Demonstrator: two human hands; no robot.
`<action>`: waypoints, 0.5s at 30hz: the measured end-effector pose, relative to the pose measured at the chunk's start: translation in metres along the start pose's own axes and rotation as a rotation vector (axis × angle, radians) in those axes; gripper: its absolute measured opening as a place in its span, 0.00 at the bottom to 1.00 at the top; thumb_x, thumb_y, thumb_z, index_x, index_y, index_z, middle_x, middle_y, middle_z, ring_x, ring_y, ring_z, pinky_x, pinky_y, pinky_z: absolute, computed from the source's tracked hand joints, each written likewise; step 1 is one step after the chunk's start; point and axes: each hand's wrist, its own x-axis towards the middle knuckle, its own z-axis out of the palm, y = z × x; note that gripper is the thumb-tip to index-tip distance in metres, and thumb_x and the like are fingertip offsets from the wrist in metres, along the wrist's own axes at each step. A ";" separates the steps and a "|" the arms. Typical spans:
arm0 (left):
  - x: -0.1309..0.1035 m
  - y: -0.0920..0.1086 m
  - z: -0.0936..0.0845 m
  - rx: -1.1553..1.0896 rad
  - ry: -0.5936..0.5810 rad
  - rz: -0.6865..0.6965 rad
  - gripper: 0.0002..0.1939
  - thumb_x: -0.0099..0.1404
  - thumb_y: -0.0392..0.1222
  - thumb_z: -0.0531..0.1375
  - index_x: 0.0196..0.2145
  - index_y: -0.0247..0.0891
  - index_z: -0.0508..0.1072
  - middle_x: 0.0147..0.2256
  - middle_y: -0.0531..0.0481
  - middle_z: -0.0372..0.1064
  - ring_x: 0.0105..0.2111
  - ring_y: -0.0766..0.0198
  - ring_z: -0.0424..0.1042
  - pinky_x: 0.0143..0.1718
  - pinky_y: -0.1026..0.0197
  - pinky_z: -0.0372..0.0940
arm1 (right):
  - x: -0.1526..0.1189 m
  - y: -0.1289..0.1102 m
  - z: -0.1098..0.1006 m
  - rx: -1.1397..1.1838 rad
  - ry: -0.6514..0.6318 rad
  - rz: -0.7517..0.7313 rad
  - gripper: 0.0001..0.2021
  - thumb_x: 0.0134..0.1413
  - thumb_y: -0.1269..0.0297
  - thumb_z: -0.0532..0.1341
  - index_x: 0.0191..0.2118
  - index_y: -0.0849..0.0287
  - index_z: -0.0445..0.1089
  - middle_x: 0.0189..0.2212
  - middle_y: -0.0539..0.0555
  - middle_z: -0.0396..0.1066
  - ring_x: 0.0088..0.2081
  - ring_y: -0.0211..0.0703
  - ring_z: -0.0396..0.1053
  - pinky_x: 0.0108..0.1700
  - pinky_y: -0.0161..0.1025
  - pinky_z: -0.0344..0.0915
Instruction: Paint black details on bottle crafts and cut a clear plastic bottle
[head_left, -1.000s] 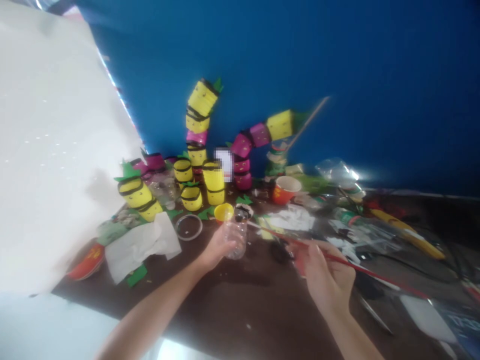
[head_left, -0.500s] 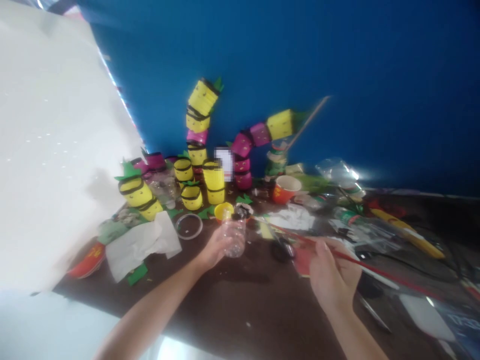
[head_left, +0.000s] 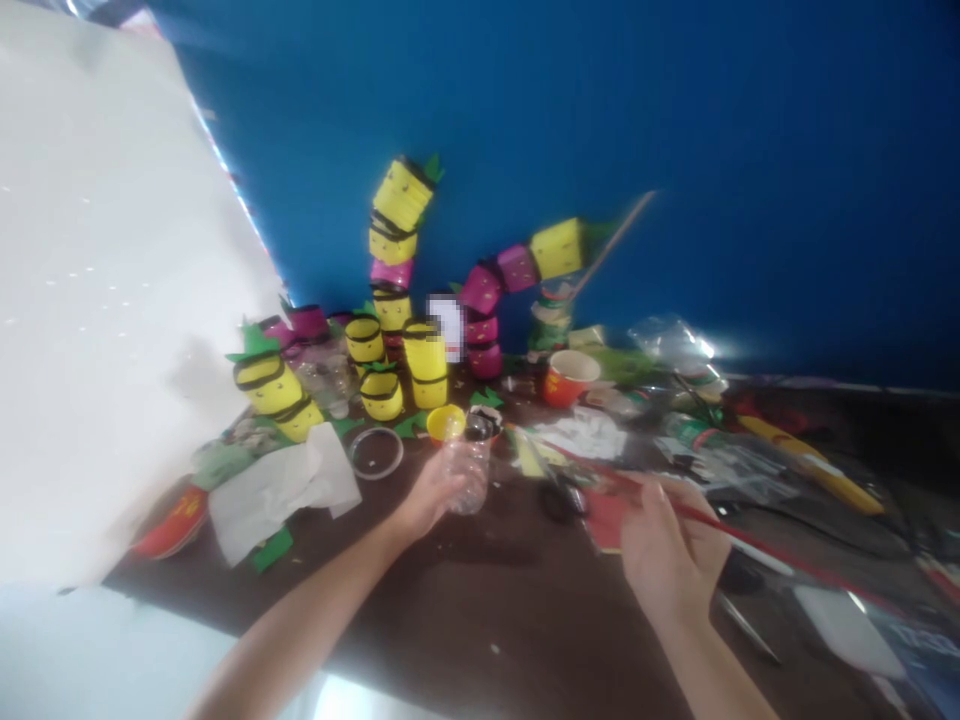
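Above the table, left hand gripping clear container, right hand, pinching red stick, shifted rightward

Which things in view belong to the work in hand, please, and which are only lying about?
In use:
- clear plastic bottle, in the left hand
- thin red stick, in the right hand

Seemingly just lying about:
- upright red cup
- white paper sheet
- long yellow object

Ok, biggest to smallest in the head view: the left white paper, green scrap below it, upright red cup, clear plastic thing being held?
White paper, plainly largest
Red cup, and the clear plastic thing in the left hand: too alike to rank
Green scrap, smallest
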 end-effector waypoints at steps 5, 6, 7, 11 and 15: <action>0.002 0.001 0.001 0.065 0.036 0.021 0.32 0.45 0.54 0.71 0.44 0.35 0.70 0.34 0.47 0.69 0.33 0.64 0.69 0.37 0.60 0.63 | -0.007 -0.005 0.006 0.082 -0.131 0.059 0.11 0.48 0.53 0.67 0.32 0.54 0.74 0.25 0.51 0.76 0.27 0.42 0.74 0.31 0.38 0.70; 0.002 0.001 0.000 0.085 0.044 0.024 0.32 0.45 0.54 0.71 0.44 0.35 0.71 0.34 0.47 0.69 0.33 0.64 0.69 0.38 0.59 0.63 | -0.009 -0.005 0.007 0.077 -0.143 0.060 0.11 0.49 0.53 0.66 0.32 0.54 0.74 0.26 0.51 0.77 0.27 0.42 0.75 0.32 0.39 0.71; 0.002 0.000 -0.001 0.106 0.050 0.025 0.32 0.45 0.54 0.71 0.44 0.35 0.71 0.35 0.46 0.69 0.34 0.63 0.69 0.39 0.59 0.63 | -0.010 -0.004 0.008 0.074 -0.151 0.060 0.10 0.49 0.53 0.66 0.33 0.53 0.74 0.26 0.51 0.77 0.28 0.42 0.75 0.33 0.39 0.71; 0.001 -0.003 -0.006 0.168 0.055 0.015 0.33 0.46 0.54 0.71 0.47 0.36 0.69 0.36 0.46 0.69 0.35 0.62 0.69 0.40 0.58 0.63 | -0.012 -0.002 0.008 0.034 -0.170 0.057 0.11 0.51 0.52 0.65 0.33 0.53 0.73 0.26 0.52 0.77 0.28 0.43 0.75 0.35 0.42 0.72; 0.001 -0.004 -0.006 0.123 0.045 0.021 0.33 0.45 0.54 0.71 0.45 0.36 0.69 0.35 0.47 0.69 0.35 0.62 0.69 0.40 0.58 0.63 | -0.011 0.000 0.006 -0.029 -0.163 0.068 0.12 0.52 0.51 0.64 0.34 0.54 0.72 0.27 0.53 0.76 0.29 0.44 0.75 0.36 0.44 0.72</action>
